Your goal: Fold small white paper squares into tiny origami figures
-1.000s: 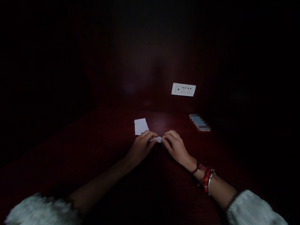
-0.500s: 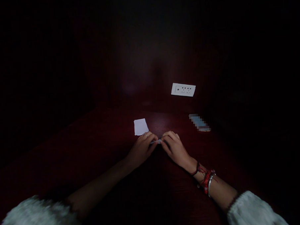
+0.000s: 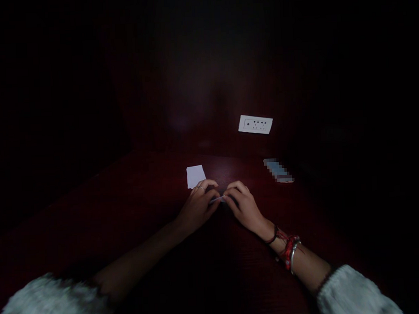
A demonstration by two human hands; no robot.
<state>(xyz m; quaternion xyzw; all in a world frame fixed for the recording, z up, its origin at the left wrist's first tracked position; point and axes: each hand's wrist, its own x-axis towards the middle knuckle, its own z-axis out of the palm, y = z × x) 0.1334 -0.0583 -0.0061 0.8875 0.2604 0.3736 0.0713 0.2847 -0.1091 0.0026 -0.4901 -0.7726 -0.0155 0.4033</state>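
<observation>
Between my two hands is a small piece of white paper point(image 3: 217, 199), seen nearly edge-on as a thin pale strip. My left hand point(image 3: 198, 205), with a ring on one finger, pinches its left end between thumb and forefinger while another finger is raised above. At the right end, the bent fingers and thumb of my right hand point(image 3: 244, 204) close on the paper. Much of the paper is hidden behind the fingers. Just beyond my left hand lies a small stack of white paper sheets point(image 3: 195, 176) on the dark red table point(image 3: 155, 187).
A phone-like flat object point(image 3: 278, 170), its surface pixelated, lies at the right rear of the table. On the dark back wall sits a white socket panel point(image 3: 255, 124). Red bands and a silver bangle point(image 3: 293, 255) circle my right wrist. Deep shadow covers both sides.
The paper between my hands has tilted from a visible white face to a thin edge. One left finger has lifted. My right hand has barely shifted.
</observation>
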